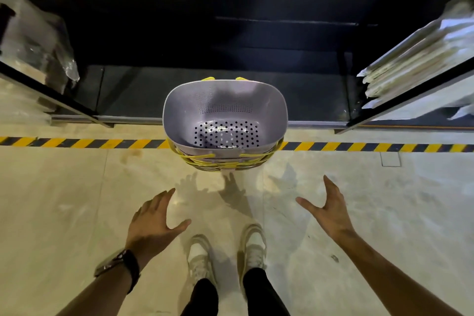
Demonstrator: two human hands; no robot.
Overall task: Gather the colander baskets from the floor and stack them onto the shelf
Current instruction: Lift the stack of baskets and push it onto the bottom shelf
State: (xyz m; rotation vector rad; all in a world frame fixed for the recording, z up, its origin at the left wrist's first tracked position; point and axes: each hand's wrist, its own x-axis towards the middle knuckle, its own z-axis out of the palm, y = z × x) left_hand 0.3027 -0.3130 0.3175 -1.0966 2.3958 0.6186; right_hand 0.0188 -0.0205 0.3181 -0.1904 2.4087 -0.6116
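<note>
A stack of nested colander baskets (225, 123) stands on the pale floor, straddling the yellow-and-black hazard stripe in front of the dark shelf bay. The top basket is lilac with a perforated bottom; yellow rims and handles of others show below it. My left hand (154, 218), with a watch on the wrist, hovers spread and empty below-left of the stack. Below-right of the stack my right hand (327, 206) is held out with fingers spread, also empty. Neither hand touches the baskets. The low dark shelf (256, 90) lies behind the stack.
Plastic-wrapped goods (33, 33) fill the shelf at left. Flat wrapped packs (420, 59) lie on the shelf at right. A hazard stripe (359, 147) crosses the floor. My two white shoes (225, 251) stand just behind the hands.
</note>
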